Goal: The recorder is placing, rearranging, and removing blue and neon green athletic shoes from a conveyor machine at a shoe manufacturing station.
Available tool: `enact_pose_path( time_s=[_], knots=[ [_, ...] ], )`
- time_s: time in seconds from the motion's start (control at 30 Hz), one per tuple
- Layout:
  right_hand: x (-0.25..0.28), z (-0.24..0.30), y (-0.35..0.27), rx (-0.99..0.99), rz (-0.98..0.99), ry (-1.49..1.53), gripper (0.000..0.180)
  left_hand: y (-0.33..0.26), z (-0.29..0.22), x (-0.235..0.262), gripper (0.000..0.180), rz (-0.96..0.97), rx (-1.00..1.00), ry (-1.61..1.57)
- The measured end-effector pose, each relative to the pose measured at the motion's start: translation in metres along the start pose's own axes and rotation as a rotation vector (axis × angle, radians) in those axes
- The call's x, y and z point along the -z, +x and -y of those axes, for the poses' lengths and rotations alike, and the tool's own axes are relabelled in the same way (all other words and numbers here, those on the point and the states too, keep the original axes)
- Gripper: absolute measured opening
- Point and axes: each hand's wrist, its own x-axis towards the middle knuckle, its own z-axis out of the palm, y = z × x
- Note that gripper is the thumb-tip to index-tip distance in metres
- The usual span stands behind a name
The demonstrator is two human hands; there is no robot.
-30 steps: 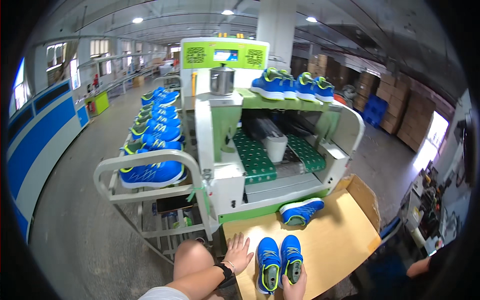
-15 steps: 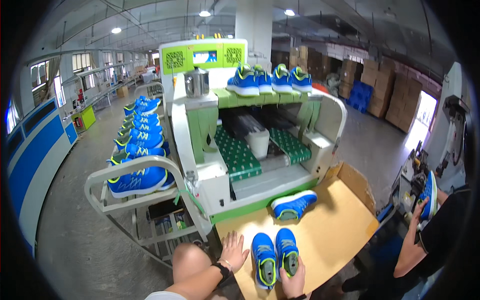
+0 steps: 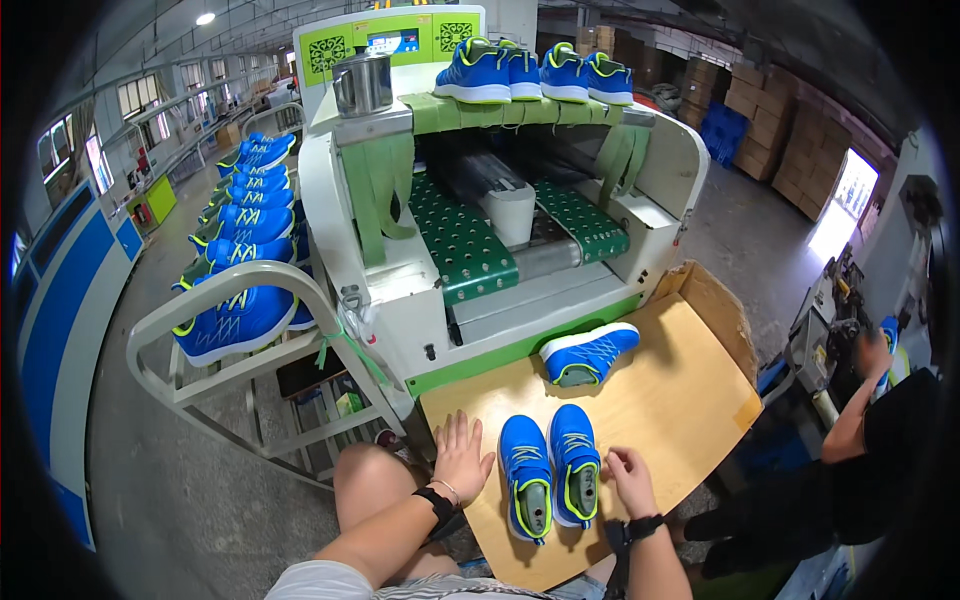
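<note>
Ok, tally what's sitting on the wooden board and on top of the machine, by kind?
Board shoes, blue, on the wooden board: 3
Machine-top shoes, blue, on the machine: 4
Metal pot, on the machine: 1
Total: 8

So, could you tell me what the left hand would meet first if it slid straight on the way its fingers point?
Probably the machine's green front edge. The left hand lies flat on the wooden table, fingers pointing at it across bare board; the pair of blue shoes sits off to its right.
</note>
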Motion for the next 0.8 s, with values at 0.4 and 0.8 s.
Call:
enact_pose_path(
  time_s=[0.4,0.8],
  knots=[
    [-0.043,0.006,0.251,-0.451,0.045,-0.038,0.066,-0.005,0.005,0.003,0.071,0.047,0.066,-0.013],
    [-0.026,0.026,0.203,-0.245,-0.142,0.323,0.078,0.001,0.000,-0.009,0.071,-0.037,-0.003,0.031]
  ],
)
